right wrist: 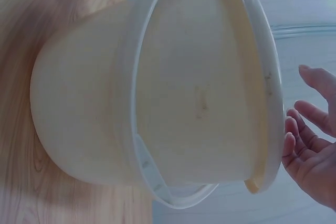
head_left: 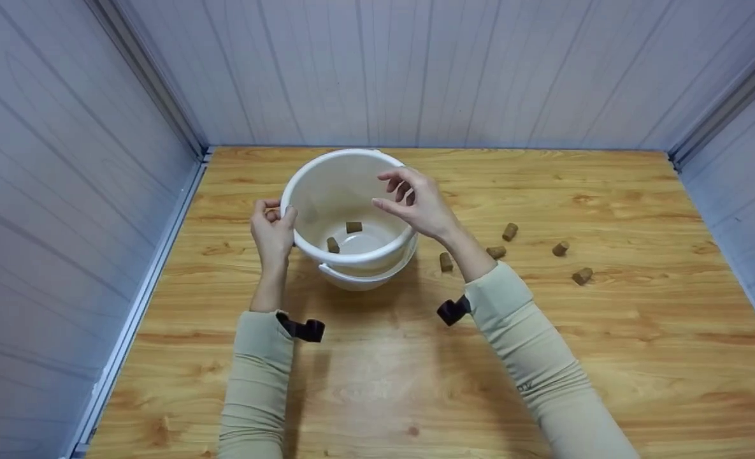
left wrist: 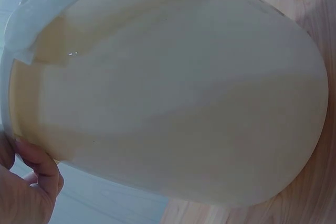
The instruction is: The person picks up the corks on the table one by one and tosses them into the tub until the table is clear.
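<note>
Pinching the rim (head_left: 352, 258), the left hand (head_left: 273, 233) is bracing a white bucket (head_left: 337, 197); the right hand (head_left: 423, 205), relaxed and empty, is hovering over the opening, where bumping could cause tipping

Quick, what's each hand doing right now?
Left hand: closed, holding the bucket by its rim.
Right hand: open over the bucket, holding nothing.

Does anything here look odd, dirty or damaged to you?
Slightly: the white bucket has small brownish marks on its outer side and rim, perhaps stains or scuffs. Five brown corks lie scattered on the table; nothing looks broken.
</note>
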{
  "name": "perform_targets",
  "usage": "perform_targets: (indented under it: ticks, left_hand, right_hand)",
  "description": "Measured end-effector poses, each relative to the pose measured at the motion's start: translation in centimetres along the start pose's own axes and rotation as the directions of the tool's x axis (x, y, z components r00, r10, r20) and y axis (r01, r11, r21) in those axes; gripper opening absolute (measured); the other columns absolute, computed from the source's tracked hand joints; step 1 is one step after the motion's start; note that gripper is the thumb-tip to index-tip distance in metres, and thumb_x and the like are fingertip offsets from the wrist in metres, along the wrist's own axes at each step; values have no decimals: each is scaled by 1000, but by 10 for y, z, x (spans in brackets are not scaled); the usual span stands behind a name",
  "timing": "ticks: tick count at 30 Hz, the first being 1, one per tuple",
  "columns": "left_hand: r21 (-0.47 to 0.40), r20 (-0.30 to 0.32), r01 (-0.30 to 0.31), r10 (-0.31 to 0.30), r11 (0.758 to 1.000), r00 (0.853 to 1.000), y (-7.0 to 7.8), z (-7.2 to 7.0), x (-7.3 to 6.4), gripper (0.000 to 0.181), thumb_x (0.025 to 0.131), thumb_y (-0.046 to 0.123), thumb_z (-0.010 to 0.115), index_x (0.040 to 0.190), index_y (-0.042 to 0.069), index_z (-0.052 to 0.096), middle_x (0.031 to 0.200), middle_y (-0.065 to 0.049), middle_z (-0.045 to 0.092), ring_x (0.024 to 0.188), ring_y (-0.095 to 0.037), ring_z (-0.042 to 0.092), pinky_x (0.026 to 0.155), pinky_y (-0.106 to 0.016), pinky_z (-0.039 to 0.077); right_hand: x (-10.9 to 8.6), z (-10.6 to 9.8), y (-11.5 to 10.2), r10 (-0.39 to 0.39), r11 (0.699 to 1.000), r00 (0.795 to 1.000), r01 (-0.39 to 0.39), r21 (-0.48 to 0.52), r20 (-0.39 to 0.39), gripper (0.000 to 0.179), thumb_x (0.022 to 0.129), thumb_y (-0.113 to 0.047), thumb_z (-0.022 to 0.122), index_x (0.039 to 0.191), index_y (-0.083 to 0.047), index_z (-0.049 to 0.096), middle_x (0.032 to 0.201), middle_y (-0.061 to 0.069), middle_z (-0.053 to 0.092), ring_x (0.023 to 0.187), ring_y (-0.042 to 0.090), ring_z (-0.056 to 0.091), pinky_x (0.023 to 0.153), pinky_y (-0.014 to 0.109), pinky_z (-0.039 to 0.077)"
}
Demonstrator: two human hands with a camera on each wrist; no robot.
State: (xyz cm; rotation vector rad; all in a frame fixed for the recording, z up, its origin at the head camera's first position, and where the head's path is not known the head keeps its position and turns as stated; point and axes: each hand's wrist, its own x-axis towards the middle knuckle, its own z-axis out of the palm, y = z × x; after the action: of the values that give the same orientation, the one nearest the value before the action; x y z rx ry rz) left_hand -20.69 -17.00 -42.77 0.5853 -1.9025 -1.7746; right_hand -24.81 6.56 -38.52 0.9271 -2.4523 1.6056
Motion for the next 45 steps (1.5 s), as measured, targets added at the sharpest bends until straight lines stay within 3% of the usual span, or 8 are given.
perform_targets:
  ticks: [10,20,26,34,41,45]
  left_hand:
    - [19,-11,-10,11,1000,1000,1,-2,0,15,81,-8,58,95,-3,55,68,-2,50,59,-6,48,52,-17,42]
    - [5,-2,-8,8,1000,1000,0,-2,1,15,82,-8,57,97,-4,55,68,-2,51,61,-8,50,52,-18,43]
    - [4,7,-8,8,1000,1000,1,-2,-2,15,82,-7,57,97,-5,55,65,-2,51,59,-16,53,49,-18,45]
    - [-6,2,-15,15,1000,1000,1,-1,-1,15,81,-7,57,96,-4,55,65,-1,51,56,-8,50,48,-17,43]
    - [-5,0,-11,11,1000,1000,2,0,-1,15,82,-7,57,97,-5,55,66,-1,50,57,-8,49,49,-17,43]
    - [1,2,-4,4,1000,1000,1,0,-2,15,82,-7,57,97,-4,55,67,-2,50,57,-8,49,48,-17,43]
  right_hand:
    - [-7,-6,2,-52,999,996,52,5,-68,30,85,-8,73,110,6,65,89,8,58,74,13,51,64,23,42]
    - [-21,-13,9,-53,998,994,54,16,-98,28,86,-7,73,109,6,65,93,22,59,76,17,52,64,21,43]
    - [-32,-17,18,-47,999,990,49,12,-133,27,85,-6,73,108,6,65,91,18,60,77,18,53,64,22,43]
    - [-46,-23,32,-61,998,985,64,13,-164,29,84,-4,74,110,6,65,91,16,61,78,23,54,64,22,43]
    - [-57,-27,41,-59,998,977,58,-7,-203,27,83,1,73,107,8,65,90,23,61,77,35,55,63,23,42]
    - [-67,-29,31,-49,999,978,45,-25,-205,24,83,5,71,104,12,63,89,27,60,77,40,54,63,27,44]
